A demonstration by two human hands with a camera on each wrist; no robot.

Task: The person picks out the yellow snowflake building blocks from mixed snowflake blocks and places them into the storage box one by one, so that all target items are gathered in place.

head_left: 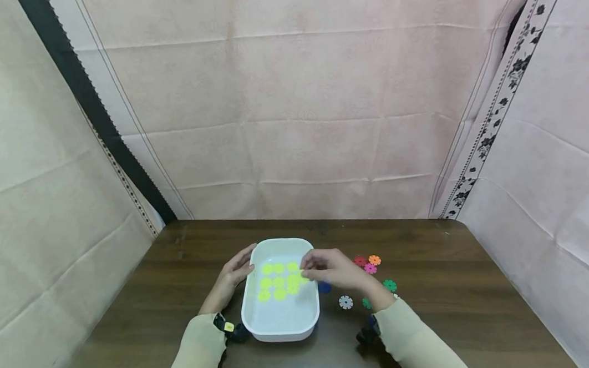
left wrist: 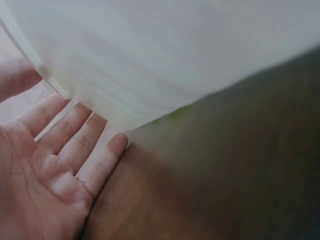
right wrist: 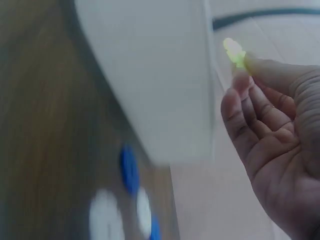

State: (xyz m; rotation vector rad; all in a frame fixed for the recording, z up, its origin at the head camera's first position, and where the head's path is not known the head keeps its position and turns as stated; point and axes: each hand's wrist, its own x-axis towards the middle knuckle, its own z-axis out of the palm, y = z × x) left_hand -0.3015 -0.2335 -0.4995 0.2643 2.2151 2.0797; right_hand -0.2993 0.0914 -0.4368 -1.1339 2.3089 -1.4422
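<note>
A white plastic tub (head_left: 281, 315) stands on the table, with several yellow-green discs (head_left: 278, 282) laid out in rows inside. My left hand (head_left: 233, 273) is at the tub's left side; in the left wrist view its thumb (left wrist: 17, 79) meets the rim and its straight fingers (left wrist: 82, 132) lie along the outer wall. Over the tub's right rim, my right hand (head_left: 331, 266) pinches a yellow-green notched disc (right wrist: 235, 52) between thumb and fingertips. The right wrist view shows that piece held above the rim, its lower edge covered by the fingers.
Right of the tub lie loose flower-shaped discs: a white one (head_left: 345, 302), a blue one (head_left: 324, 287), a red one (head_left: 360, 260), an orange one (head_left: 374, 260), a pink one (head_left: 370, 268) and green ones (head_left: 390, 285). Pale cloth (head_left: 296, 123) surrounds the brown table (head_left: 456, 309).
</note>
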